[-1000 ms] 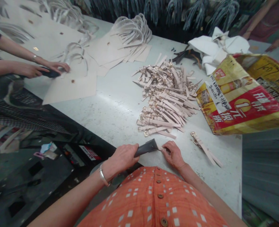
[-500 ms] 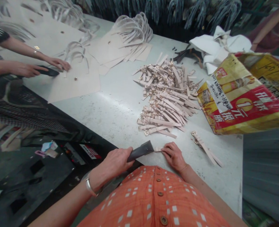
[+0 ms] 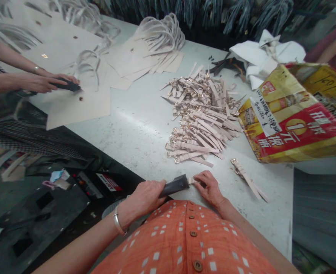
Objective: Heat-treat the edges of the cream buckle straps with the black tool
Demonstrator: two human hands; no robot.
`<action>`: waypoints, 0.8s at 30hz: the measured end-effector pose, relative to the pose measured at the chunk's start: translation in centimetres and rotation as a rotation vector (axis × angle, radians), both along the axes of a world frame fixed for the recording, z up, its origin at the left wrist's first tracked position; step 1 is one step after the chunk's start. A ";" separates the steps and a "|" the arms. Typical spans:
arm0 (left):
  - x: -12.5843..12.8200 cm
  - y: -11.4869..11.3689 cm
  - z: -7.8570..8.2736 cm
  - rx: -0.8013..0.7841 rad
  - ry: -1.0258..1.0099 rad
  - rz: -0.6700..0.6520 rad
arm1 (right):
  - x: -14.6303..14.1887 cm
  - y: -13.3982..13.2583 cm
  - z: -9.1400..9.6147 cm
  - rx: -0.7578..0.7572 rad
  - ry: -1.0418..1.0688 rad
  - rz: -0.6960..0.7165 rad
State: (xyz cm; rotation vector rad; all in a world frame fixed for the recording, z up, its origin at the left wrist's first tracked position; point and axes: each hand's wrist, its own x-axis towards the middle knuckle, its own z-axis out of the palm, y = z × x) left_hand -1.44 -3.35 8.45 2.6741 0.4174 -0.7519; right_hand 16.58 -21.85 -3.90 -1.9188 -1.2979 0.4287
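Note:
My left hand (image 3: pixel 148 196) is wrapped round a black, thick-bodied hand tool (image 3: pixel 176 185) whose exact kind I cannot make out. Its blunt end points right, against a small beige leather strap (image 3: pixel 190 180). The strap's other end is pinched between the fingers of my right hand (image 3: pixel 209 187), low over the front edge of the table, and is largely covered by them. Just beyond my hands lies a heap of beige buckle straps (image 3: pixel 202 118) with gold-coloured buckles. To the right, a couple more buckle straps (image 3: pixel 248 179) lie apart from the heap.
A yellow and red carton (image 3: pixel 293 118) stands at the table's right edge, by white wrapping (image 3: pixel 267 57). At left, a co-worker's hands (image 3: pixel 45 82) work a similar black tool over a beige panel (image 3: pixel 85 110). Looped handles (image 3: pixel 162 34) lie on panels at the back.
My left hand has shifted slightly right with the black tool, bringing its end closer to my right fingers. The co-worker's tool has moved right and the panel under it left.

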 end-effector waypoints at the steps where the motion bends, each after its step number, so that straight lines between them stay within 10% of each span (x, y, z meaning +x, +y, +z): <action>1: 0.0 0.1 0.0 -0.004 -0.005 -0.006 | 0.0 0.1 0.0 -0.012 -0.018 0.013; 24: 0.5 0.1 -0.4 0.006 0.004 -0.012 | -0.4 1.9 2.9 -0.318 -0.260 0.070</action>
